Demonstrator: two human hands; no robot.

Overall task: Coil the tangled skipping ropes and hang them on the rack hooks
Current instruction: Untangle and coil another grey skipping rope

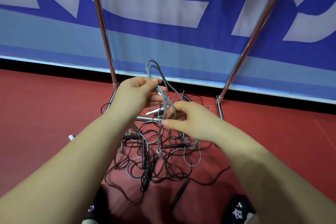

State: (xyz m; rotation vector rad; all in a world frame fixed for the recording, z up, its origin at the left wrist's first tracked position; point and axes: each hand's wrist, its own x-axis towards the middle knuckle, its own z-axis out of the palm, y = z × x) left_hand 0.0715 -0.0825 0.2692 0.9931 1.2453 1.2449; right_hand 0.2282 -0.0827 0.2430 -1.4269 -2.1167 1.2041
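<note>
Hidden: my arms cover part of the rope pile (154, 158); rack (101, 23) top cut off.
Fingers: left hand (134, 94) and right hand (190, 122) both pinch the grey rope (164, 100).

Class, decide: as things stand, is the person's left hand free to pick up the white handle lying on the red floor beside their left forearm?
Probably not yet. The left hand grips loops of the grey skipping rope, so its fingers are occupied. The white handle itself lies uncovered on the red floor.

Rack poles (101, 23): polished, glossy metal
Grey rope (164, 100): smooth plastic
Black handles (175, 145): matt plastic
Floor (45, 100): matt red
Banner (163, 14): printed cloth
</note>
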